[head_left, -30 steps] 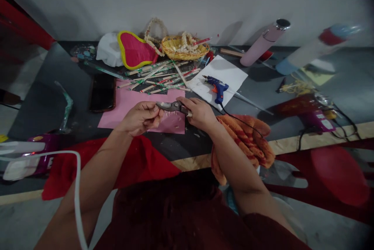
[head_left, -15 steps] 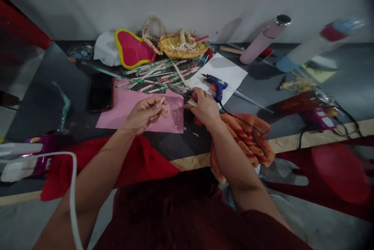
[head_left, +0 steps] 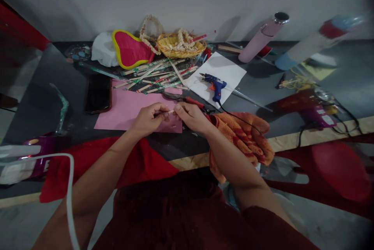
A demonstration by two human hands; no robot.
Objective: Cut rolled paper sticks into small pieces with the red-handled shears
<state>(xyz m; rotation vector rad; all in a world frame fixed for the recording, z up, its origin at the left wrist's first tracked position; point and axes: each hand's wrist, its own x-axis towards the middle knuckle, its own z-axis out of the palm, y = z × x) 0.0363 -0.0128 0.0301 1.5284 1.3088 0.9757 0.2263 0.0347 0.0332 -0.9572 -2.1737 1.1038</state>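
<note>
Over a pink sheet (head_left: 122, 106), my left hand (head_left: 149, 119) pinches one end of a short, pale stick piece (head_left: 171, 112). My right hand (head_left: 193, 117) has its thumb and fingertips closed at the other end of that piece. Just beyond the right hand lie shears (head_left: 194, 102) with red handles, untouched by the fingers. Small pale bits on the pink sheet are partly hidden by the hands. Behind the sheet lies a loose pile of thin wooden sticks (head_left: 152, 74) with green and red markings.
A blue glue gun (head_left: 215, 85) rests on white paper (head_left: 233, 67). Along the wall stand a wicker basket (head_left: 175, 51), a red-and-yellow padded shape (head_left: 131, 49) and a pink flask (head_left: 260, 41). A phone (head_left: 98, 93) lies left; an orange cloth (head_left: 242, 135) lies right.
My right hand has moved left, away from the shears, to the stick piece. The shears now lie flat and uncovered. My left hand has shifted slightly right and down.
</note>
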